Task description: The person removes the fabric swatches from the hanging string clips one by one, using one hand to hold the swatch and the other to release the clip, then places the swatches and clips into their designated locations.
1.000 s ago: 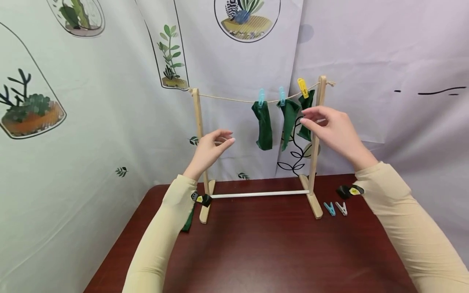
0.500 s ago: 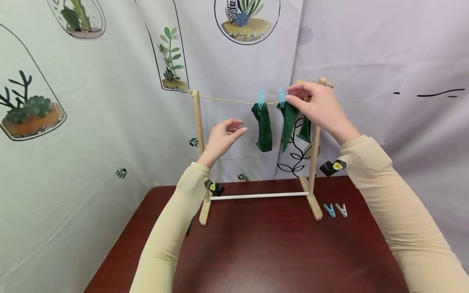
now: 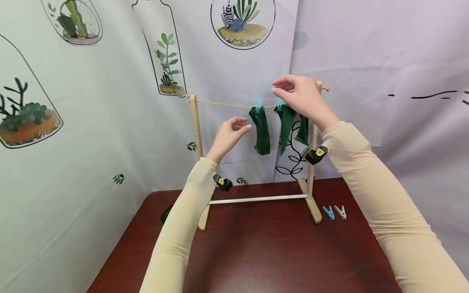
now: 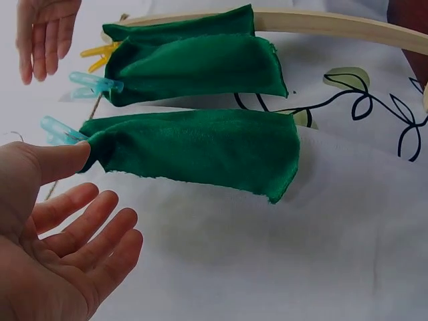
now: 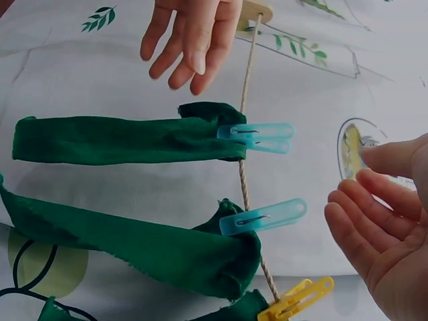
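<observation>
Head view: the left hand (image 3: 229,137), fingers loosely bent around nothing, hung just beside the leftmost green cloth (image 3: 261,133). The right hand (image 3: 302,95), likewise relaxed and empty, hovered near the middle light-blue clothespin (image 5: 264,217). This pinned the middle green cloth (image 5: 147,244) to the twine (image 5: 243,180); a yellow clothespin (image 5: 297,299) held the third green cloth (image 3: 302,131). A blue clothespin (image 3: 328,212) and a white clothespin (image 3: 340,212) lay on the reddish-brown table (image 3: 275,248).
</observation>
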The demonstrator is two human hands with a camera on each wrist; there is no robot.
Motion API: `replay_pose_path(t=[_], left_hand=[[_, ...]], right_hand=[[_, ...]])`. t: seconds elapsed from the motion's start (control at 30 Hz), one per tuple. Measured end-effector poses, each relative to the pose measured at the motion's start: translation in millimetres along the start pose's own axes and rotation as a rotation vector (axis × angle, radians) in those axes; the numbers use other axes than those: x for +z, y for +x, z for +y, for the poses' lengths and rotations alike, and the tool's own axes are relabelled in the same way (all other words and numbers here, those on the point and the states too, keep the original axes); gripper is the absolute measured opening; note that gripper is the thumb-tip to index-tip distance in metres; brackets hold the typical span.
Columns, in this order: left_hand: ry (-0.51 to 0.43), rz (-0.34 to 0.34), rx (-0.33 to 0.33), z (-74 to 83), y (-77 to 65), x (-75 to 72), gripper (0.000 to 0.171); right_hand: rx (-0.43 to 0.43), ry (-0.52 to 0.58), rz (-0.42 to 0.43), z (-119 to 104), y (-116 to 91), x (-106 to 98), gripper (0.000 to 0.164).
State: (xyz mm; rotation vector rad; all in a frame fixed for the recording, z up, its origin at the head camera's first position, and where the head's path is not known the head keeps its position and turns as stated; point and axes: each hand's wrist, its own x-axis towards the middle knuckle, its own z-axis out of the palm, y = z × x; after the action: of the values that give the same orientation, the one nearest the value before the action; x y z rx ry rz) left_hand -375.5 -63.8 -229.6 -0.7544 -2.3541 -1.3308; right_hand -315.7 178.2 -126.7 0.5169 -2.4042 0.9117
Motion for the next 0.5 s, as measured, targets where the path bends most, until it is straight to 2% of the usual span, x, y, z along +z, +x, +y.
replay_pose_path(t=[0.13,0.5], left_hand=[[-0.027,-0.003,-0.030,-4.5,5.9,2.7,0.050],[-0.135,-0.066,-0.071,-7.1,24.8,10.8,0.061]], right_hand=[[0.003,0.001,-0.046,-1.5,11.7,4.6,0.044],[-0.016,-0.037,-0.210,-0.3,33.2,11.3,0.050]])
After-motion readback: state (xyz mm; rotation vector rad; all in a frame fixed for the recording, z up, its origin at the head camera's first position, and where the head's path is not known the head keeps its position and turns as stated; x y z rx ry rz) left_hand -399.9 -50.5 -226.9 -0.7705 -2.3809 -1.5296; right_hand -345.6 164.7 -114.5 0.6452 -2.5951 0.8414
